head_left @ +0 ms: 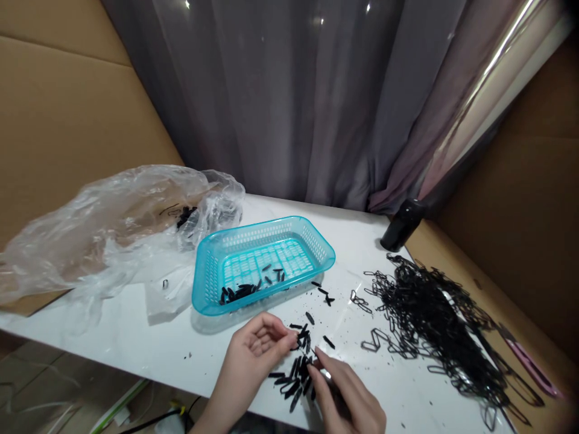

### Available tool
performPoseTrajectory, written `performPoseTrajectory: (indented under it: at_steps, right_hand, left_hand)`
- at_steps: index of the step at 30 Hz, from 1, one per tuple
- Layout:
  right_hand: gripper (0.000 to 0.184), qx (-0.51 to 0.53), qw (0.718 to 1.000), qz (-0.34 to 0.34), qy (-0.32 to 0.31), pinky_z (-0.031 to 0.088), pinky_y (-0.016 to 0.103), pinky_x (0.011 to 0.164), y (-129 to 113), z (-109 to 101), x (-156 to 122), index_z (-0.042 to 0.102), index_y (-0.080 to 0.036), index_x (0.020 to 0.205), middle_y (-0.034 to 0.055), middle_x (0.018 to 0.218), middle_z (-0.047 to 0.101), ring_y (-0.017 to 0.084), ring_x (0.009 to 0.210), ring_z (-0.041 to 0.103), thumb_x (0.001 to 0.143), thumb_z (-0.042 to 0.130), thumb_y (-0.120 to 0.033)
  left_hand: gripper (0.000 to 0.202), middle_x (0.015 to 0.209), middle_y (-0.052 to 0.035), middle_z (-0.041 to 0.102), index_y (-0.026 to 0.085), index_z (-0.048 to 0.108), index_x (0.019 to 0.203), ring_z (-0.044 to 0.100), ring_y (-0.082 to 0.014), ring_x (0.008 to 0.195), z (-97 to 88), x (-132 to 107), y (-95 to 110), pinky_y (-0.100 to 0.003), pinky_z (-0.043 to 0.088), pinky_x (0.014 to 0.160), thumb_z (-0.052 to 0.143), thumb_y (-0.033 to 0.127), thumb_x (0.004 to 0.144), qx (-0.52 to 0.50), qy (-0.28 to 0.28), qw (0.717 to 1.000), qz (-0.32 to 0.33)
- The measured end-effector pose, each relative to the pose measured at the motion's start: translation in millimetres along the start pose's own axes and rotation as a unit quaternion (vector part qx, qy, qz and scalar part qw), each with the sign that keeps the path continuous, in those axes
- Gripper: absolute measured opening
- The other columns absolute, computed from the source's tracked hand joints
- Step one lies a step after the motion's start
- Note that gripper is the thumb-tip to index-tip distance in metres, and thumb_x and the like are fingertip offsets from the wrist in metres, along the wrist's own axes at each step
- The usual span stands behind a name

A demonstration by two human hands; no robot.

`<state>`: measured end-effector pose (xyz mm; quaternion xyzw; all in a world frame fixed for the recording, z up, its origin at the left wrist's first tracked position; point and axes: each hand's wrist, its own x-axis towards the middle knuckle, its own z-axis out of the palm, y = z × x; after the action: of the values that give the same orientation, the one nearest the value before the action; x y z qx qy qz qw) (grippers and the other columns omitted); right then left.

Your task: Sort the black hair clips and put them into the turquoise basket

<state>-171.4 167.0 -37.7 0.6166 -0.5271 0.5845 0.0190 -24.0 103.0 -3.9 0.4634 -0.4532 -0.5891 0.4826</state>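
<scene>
My left hand (257, 346) is closed in a pinch, thumb against forefinger, above a loose pile of small, slim black pieces (294, 380). Whatever sits between those fingertips is too small to make out. Close by on the right, my right hand (346, 392) has its thumb and fingertips drawn together at the pile's edge; what they grip is unclear. Just beyond both hands stands a blue plastic basket (265, 295) with slotted sides, more black pieces lying along its near side. A few stray pieces (329, 342) are scattered between the basket and my right hand.
A tangled heap of black wire-like loops (434, 319) spreads across the right side, beside a pink-handled tool (531, 364). Behind it a black cylinder (401, 226) leans. A clear plastic bag (113, 223) covers the left. Cardboard walls (67, 108) and a grey curtain (271, 102) enclose the white table (217, 355).
</scene>
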Motion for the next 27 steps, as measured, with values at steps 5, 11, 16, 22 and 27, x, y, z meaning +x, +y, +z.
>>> performPoseTrajectory:
  at_steps: [5,11,16,22,27]
  right_hand:
    - [0.016,-0.007,1.000,-0.015,-0.020,0.060,0.007,0.075,4.5,-3.2,0.0,0.073,-0.013,0.097,0.0037,0.089,0.074,0.007,0.079,0.073,0.082,0.069,-0.010]
    - [0.016,-0.014,0.999,-0.022,-0.030,0.060,0.009,0.077,5.6,-3.9,-3.8,0.074,-0.012,0.097,0.0057,0.091,0.074,0.009,0.081,0.073,0.082,0.070,-0.010]
    - [0.016,-0.019,0.999,-0.023,-0.037,0.060,0.008,0.076,6.3,-3.9,-3.4,0.074,-0.012,0.099,0.0049,0.091,0.074,0.008,0.081,0.073,0.083,0.069,-0.011]
    - [0.016,-0.022,0.998,-0.033,-0.053,0.060,0.009,0.076,7.3,-5.8,-3.9,0.073,-0.013,0.099,0.0052,0.092,0.075,0.008,0.081,0.073,0.085,0.067,-0.011]
    - [0.016,-0.020,0.998,-0.027,-0.055,0.060,0.007,0.077,5.8,-7.3,-3.1,0.074,-0.015,0.099,0.0038,0.091,0.075,0.007,0.081,0.074,0.085,0.066,-0.011]
  left_hand:
    - [0.038,0.069,-0.0005,0.068,0.016,0.058,0.071,0.068,-0.0112,0.068,0.1,-4.7,-2.6,-0.013,0.055,0.064,0.087,0.039,0.064,-0.023,-0.011,1.000,-0.016]
    - [0.040,0.066,0.0004,0.066,0.016,0.058,0.068,0.069,-0.0119,0.069,1.6,-7.5,0.9,-0.013,0.055,0.065,0.090,0.039,0.060,-0.037,0.001,0.999,-0.030]
    - [0.041,0.064,0.0014,0.065,0.016,0.057,0.066,0.069,-0.0115,0.069,2.4,-7.2,3.5,-0.013,0.055,0.065,0.090,0.039,0.059,-0.042,-0.001,0.999,-0.028]
    - [0.045,0.068,-0.0020,0.069,0.016,0.051,0.064,0.068,-0.0121,0.072,-1.2,-8.4,0.5,-0.015,0.055,0.068,0.088,0.042,0.065,-0.036,-0.022,0.999,-0.025]
    - [0.050,0.078,-0.0064,0.073,0.017,0.045,0.063,0.066,-0.0118,0.074,-4.4,-8.2,-0.9,-0.017,0.054,0.070,0.087,0.044,0.067,-0.050,-0.054,0.996,-0.044]
